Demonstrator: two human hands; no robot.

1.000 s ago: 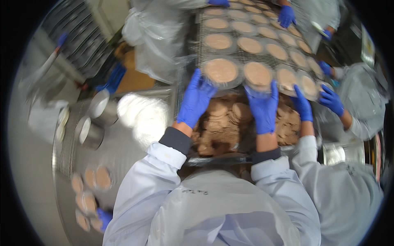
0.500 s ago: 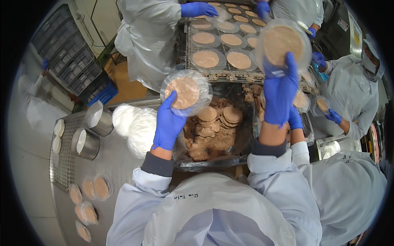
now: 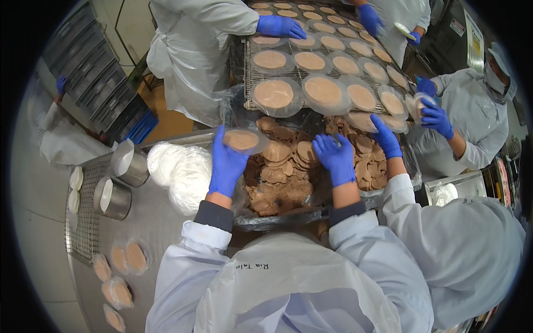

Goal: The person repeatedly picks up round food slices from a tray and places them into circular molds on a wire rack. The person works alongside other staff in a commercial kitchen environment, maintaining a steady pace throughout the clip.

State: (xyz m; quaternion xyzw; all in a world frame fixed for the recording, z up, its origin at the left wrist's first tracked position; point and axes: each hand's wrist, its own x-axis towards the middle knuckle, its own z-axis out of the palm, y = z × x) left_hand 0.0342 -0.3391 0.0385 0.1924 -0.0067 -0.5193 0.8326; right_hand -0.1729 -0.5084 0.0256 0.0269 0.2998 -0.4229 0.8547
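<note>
Head view: kept a film-backed patty [image 3: 241,140] grasped in the left hand [image 3: 229,167], turned more edge-on than half a second earlier, above the left edge of the plastic-lined bin [image 3: 283,220]. Lowered the right hand [image 3: 336,159] over the bin's right edge, fingers loosely curled, with nothing clearly visible in the grip. Had raised a second piece in that right hand just before; could not tell its whereabouts now. Went, apparently, from two loaded hands to one, with the right seemingly free for work. Saw brown paste [image 3: 280,193] inside the bin, topped with bare rounds [image 3: 276,151]. Farther out, found patties on film discs [image 3: 323,91] lining the near edge of the mesh conveyor [image 3: 249,75], with a co-worker's gloved hand [image 3: 388,143] beside its near right corner. Leftward, noted wrapped patties [image 3: 117,292] along the left edge of the steel counter [image 3: 152,227].
</note>
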